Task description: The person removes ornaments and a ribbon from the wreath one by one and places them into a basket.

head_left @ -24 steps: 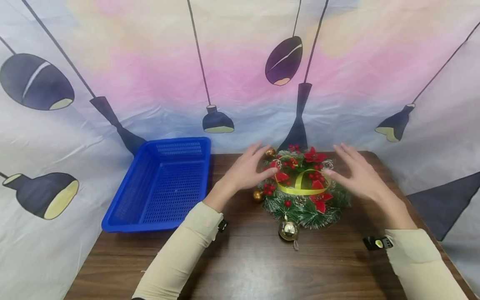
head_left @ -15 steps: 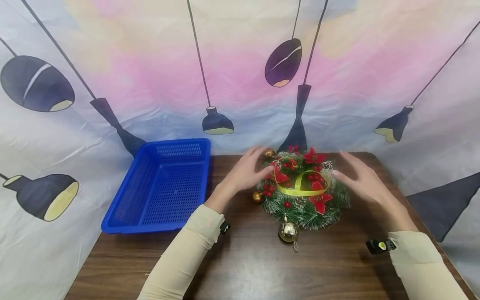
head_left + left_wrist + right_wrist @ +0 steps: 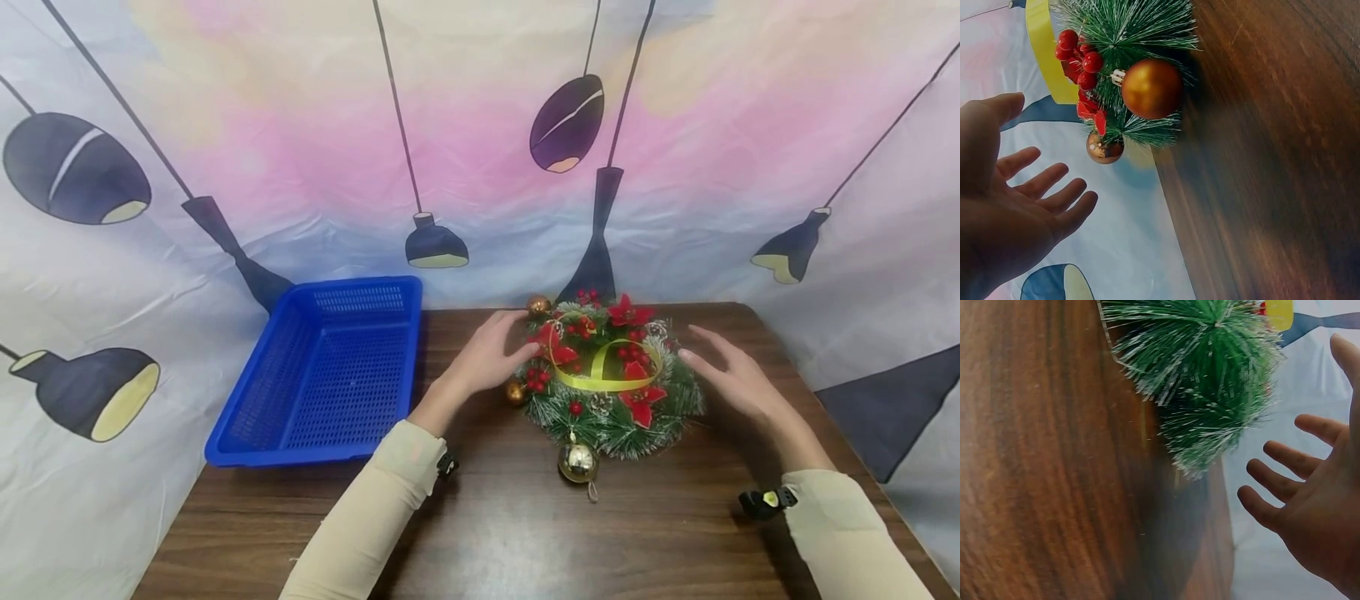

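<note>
A green Christmas wreath (image 3: 615,429) with frosted tips lies on the table, dressed with red poinsettias (image 3: 641,404), red berries (image 3: 1088,62) and small pine cones. A yellow ribbon (image 3: 600,383) loops up over its middle. A shiny gold bauble (image 3: 578,462) lies at its front edge, and copper ones (image 3: 1152,89) sit along its left side. My left hand (image 3: 491,354) is beside the wreath's left side, fingers spread, palm facing it. On the other side my right hand (image 3: 738,379) hovers with fingers extended, apart from the green needles (image 3: 1210,381). Neither hand holds anything.
To the left a blue plastic basket (image 3: 352,392) with perforated walls stands on the brown wooden table (image 3: 510,533). Behind the table hangs a pastel cloth backdrop (image 3: 300,167) printed with dark lamps. The table's right edge runs close to the right forearm.
My right hand has drawn away from the wreath to the right and slightly nearer me. The left hand has shifted slightly down and left. The wreath stays in place.
</note>
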Demonstrator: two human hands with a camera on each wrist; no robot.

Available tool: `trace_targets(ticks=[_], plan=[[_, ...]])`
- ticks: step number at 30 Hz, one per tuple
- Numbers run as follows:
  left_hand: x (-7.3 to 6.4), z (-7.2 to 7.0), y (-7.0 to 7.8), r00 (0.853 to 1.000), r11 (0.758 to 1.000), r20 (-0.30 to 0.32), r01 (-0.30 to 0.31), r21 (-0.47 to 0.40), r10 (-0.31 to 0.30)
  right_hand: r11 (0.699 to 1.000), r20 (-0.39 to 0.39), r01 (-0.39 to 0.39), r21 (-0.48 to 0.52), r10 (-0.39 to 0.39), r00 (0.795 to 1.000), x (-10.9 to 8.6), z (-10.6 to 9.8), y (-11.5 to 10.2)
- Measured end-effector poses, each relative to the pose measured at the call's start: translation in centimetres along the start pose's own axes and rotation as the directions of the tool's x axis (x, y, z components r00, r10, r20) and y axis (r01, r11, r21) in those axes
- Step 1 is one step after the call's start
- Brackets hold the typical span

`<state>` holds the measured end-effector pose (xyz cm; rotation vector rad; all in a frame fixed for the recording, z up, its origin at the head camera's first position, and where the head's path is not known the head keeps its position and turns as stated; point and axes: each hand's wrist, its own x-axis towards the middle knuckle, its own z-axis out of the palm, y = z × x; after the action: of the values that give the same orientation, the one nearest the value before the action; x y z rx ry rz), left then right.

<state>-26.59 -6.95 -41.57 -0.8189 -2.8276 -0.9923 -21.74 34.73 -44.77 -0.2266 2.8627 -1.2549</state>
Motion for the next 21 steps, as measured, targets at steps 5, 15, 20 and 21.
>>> trace_targets(ticks=[5, 15, 20, 21], plan=[[0.3, 0.5, -0.3, 1.000, 0.999, -0.022, 0.008, -0.051, -0.009, 0.998, 0.006, 0.032, 0.047, -0.033, 0.999, 0.1, 0.8, 1.3], [1.0, 1.6, -1.0, 0.999, 0.995, -0.020, 0.030, -0.091, -0.032, 0.993, 0.036, 0.018, 0.113, -0.023, 0.999, 0.4, 1.7, 1.8], [0.8, 2.2, -1.4, 0.999, 0.997, 0.003, 0.047, -0.064, -0.047, 0.995, 0.069, -0.014, 0.100, 0.007, 0.998, 0.4, 2.1, 1.9], [0.7, 2.3, -1.4, 0.999, 0.997, 0.005, 0.045, -0.063, -0.045, 0.995, 0.073, -0.016, 0.098, 0.009, 0.997, 0.4, 2.2, 1.9]])
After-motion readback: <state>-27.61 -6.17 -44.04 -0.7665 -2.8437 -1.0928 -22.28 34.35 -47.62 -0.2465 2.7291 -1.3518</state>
